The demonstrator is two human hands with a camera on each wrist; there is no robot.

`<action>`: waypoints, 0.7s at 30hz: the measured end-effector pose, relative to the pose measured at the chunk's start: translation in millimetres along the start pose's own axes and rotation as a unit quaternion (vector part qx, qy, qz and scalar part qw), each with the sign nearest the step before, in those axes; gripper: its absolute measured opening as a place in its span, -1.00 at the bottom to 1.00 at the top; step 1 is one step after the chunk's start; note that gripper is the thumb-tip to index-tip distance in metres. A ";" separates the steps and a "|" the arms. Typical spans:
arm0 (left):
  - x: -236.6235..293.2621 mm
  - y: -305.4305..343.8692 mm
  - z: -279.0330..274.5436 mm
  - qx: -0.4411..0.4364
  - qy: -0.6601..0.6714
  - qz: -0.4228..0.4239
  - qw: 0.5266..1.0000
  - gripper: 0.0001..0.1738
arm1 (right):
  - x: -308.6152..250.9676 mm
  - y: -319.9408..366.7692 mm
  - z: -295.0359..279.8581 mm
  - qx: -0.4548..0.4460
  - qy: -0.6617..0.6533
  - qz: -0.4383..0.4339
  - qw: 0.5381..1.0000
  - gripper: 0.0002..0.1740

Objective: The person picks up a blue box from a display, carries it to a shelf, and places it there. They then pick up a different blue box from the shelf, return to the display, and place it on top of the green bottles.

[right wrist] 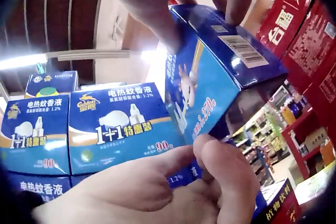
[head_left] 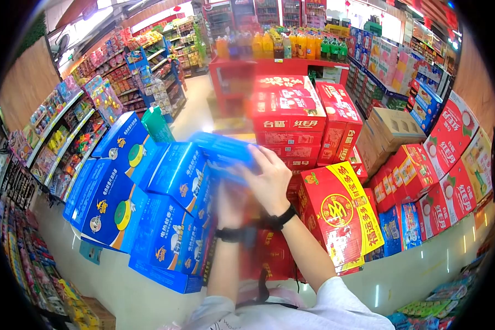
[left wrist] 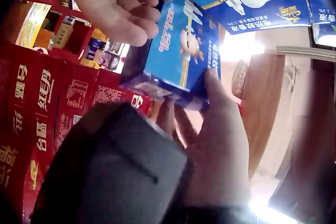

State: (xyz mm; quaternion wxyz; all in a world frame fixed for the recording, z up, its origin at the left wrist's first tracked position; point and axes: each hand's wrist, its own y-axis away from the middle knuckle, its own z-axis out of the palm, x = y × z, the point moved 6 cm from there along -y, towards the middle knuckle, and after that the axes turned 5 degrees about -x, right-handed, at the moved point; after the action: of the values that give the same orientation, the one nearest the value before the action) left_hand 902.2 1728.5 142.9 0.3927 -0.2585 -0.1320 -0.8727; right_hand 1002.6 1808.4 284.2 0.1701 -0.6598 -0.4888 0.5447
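Observation:
A blue box of electric mosquito-repellent liquid (right wrist: 205, 87) is held up in front of the body, blurred in the head view. My right hand (head_left: 269, 179) grips its upper end, thumb on one face and fingers round the other side. Below, my left hand (right wrist: 173, 182) holds the lower corner between thumb and curled fingers; in the head view it is blurred and partly behind the right hand. Close at the left stands a stack of matching blue mosquito-repellent boxes (head_left: 168, 225), their printed fronts showing in the right wrist view.
Red drink cartons (head_left: 286, 104) are piled ahead, and a red and yellow carton (head_left: 335, 214) stands at the right. Farther back is a red counter (head_left: 225, 77) with bottles on top. Snack shelves (head_left: 60, 132) line the left side.

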 end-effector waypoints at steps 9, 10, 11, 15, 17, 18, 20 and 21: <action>-16.2 -18.8 -50.7 -0.116 0.089 -0.035 0.989 -0.72 | -3.7 -18.6 58.6 -0.048 -0.027 -0.036 0.998 -0.46; -14.9 -19.1 -46.2 -0.149 0.104 -0.033 0.983 -0.71 | -3.5 -20.1 61.6 -0.053 -0.035 -0.033 0.997 -0.48; -13.8 -19.2 -41.5 -0.181 0.119 -0.032 0.976 -0.70 | -2.8 -21.4 64.9 -0.058 -0.043 -0.029 0.997 -0.49; 3.1 -2.3 -23.5 0.010 -0.016 0.031 0.999 -0.66 | 0.5 -27.1 76.5 -0.082 -0.085 -0.034 0.992 -0.53; 4.4 -1.8 -26.2 0.024 -0.023 0.020 0.999 -0.64 | 0.0 -29.5 78.3 -0.090 -0.091 -0.042 0.991 -0.54; 4.9 -1.4 -26.3 0.025 -0.028 0.023 0.999 -0.64 | -0.5 -30.4 79.0 -0.094 -0.094 -0.045 0.990 -0.55; 5.2 -0.7 -26.1 0.025 -0.038 0.030 0.999 -0.64 | -0.5 -31.6 81.4 -0.098 -0.102 -0.051 0.989 -0.55; 5.6 1.3 -23.4 0.029 -0.039 0.029 0.998 -0.65 | -1.5 -32.4 81.6 -0.099 -0.105 -0.054 0.988 -0.55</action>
State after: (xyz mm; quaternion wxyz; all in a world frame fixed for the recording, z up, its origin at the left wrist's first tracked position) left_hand 891.9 1714.0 126.6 0.4194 -0.2845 -0.1653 -0.8461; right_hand 915.6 1797.1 281.1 0.0802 -0.5852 -0.5904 0.5501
